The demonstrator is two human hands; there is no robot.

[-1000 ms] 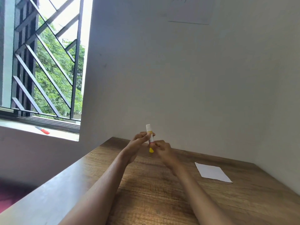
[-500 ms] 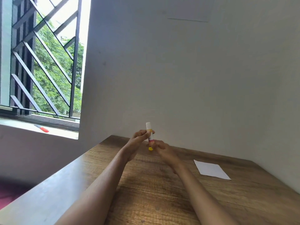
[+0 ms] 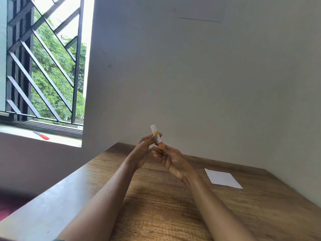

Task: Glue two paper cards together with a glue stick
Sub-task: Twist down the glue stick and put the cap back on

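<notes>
A small glue stick (image 3: 156,136), white with yellow and pink bands, stands nearly upright above the wooden table (image 3: 156,206). My left hand (image 3: 145,150) pinches its middle with the fingertips. My right hand (image 3: 173,161) grips its yellow bottom end from below. A white paper card (image 3: 223,178) lies flat on the table to the right of my hands, apart from them. I cannot tell whether it is one card or two stacked.
The table sits in a corner, with grey walls behind and to the right. Its left edge drops off toward the floor. A barred window (image 3: 43,66) is at the left, and a red and blue object (image 3: 41,135) lies on its sill.
Both hands kept hold of the glue stick. My right hand has turned a little at the stick's bottom end. The view has shifted slightly.
</notes>
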